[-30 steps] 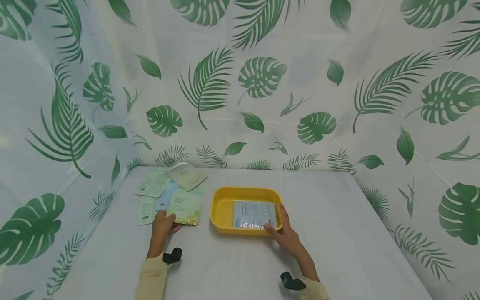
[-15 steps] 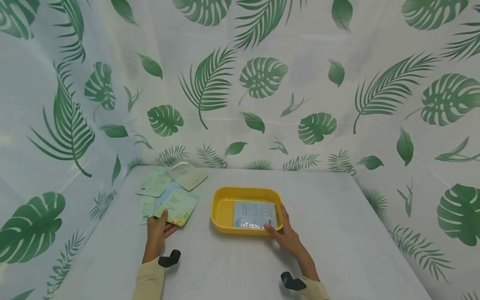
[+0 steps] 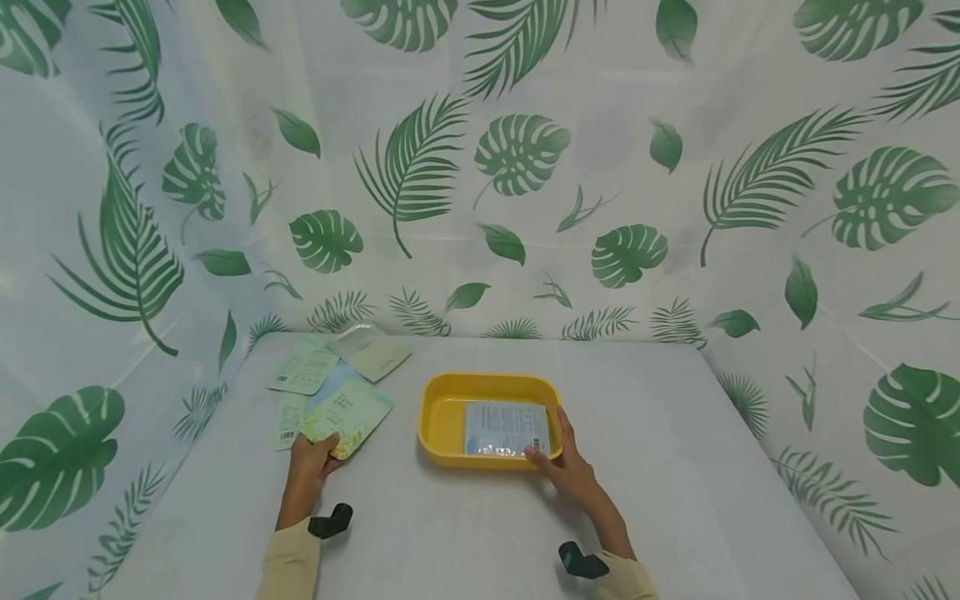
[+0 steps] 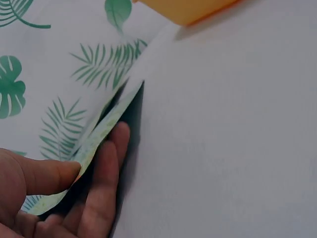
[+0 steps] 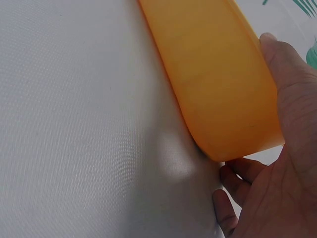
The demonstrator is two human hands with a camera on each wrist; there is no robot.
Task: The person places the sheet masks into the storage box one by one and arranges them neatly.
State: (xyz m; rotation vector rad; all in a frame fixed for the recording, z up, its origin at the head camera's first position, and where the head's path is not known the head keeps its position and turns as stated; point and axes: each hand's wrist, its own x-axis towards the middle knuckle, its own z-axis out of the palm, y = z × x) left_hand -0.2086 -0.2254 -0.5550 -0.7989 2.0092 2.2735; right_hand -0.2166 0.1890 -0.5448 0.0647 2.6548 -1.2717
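My left hand pinches a pale green sheet mask packet with yellow flowers printed along its lower edge. In the left wrist view the thumb presses on top of the packet and the fingers lie beneath it, the packet tilted up. My right hand grips the front right corner of a yellow plastic tray, thumb over the rim and fingers along the outer side. Inside the tray, toward its right end, lies a blue-and-white packet with small print. The right wrist view shows the tray's outer wall.
Left of the tray lie more flat packets: a green one at the back, a cream one with a clear part, a blue one and another green one. A leaf-print curtain stands behind the white table.
My left hand has shifted a little left with the green packet, turning it so its flowered edge faces the hand. The right hand and the tray stay in place.
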